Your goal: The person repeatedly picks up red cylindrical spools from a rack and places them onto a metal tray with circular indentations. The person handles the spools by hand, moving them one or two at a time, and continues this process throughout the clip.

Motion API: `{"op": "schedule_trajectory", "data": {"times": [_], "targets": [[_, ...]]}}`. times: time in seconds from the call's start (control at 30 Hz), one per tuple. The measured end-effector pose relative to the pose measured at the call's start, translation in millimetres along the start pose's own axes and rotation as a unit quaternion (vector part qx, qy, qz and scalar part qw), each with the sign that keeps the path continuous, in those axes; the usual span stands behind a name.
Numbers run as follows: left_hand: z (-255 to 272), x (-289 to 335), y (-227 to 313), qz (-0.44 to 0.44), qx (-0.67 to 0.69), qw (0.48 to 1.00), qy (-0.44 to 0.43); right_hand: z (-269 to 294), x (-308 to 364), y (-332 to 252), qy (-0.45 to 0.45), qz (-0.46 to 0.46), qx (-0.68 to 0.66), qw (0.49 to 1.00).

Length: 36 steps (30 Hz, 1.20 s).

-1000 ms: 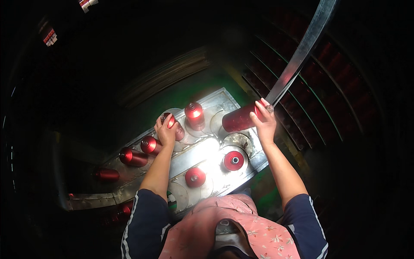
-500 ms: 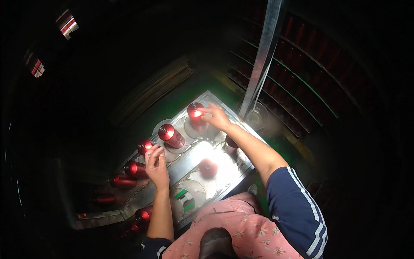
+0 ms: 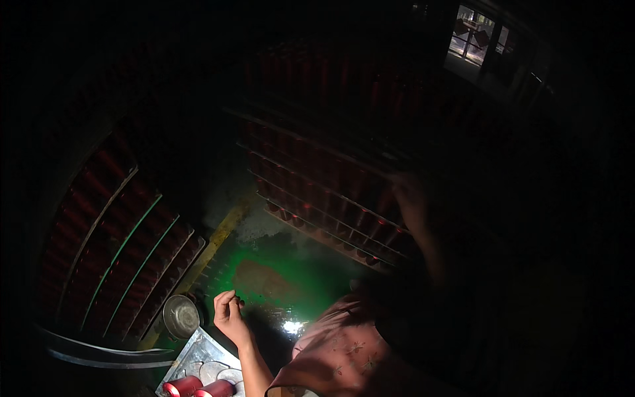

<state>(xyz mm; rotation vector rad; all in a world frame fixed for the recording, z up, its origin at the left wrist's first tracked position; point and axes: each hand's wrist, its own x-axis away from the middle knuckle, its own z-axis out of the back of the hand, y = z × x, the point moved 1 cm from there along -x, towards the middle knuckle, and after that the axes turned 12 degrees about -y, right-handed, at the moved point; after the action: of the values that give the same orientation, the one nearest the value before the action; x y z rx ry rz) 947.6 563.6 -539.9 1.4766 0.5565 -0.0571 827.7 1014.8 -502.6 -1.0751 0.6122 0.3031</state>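
Observation:
My left hand (image 3: 231, 321) is raised beside the metal table with its fingers curled in. A small dark spot shows at the fingertips; what they hold, if anything, is hidden. My right hand (image 3: 408, 190) reaches out in deep shadow at a rack (image 3: 324, 192) of dim red cylinders. Its fingers are too dark to read, and I cannot tell whether it touches a cylinder. Two glossy red metal cylinders (image 3: 183, 386) lie in view on the metal table (image 3: 198, 344) at the lower left, near my left forearm.
A round metal bowl (image 3: 181, 316) stands past the table corner. Another shelved rack (image 3: 112, 245) of red cylinders is on the left. A yellow strip (image 3: 221, 235) crosses the green floor (image 3: 311, 278). A bright window (image 3: 471, 36) shows at the upper right.
My view has swung right, away from the table to the racks. My right hand has left the red cylinder on the table and gone to the rack. My left hand's fingers have curled in.

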Motion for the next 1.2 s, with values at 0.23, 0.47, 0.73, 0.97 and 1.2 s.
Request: {"op": "schedule_trajectory", "data": {"times": [0.23,0.47,0.73,0.97,1.2], "targets": [[-320.9,-145.1,50.2,-0.092,0.029,0.936,-0.339,277.0,-86.6,51.0,0.159,-0.099,0.482,0.856],[-634.6,-262.6,138.0,-0.346,-0.214,0.785,-0.467,408.8,-195.3,164.1,0.093,-0.302,0.455,0.833],[-778.0,-289.3,82.9,-0.364,-0.34,0.77,-0.398,430.8,-199.3,193.8,0.103,-0.135,0.522,0.836],[-730.2,-271.1,99.4,-0.399,-0.17,0.79,-0.434,411.3,-154.5,135.0,0.199,-0.156,0.459,0.852],[-496.6,-269.2,129.9,-0.322,0.017,0.871,-0.371,341.8,-83.4,22.4,0.29,-0.136,0.421,0.849]]}}
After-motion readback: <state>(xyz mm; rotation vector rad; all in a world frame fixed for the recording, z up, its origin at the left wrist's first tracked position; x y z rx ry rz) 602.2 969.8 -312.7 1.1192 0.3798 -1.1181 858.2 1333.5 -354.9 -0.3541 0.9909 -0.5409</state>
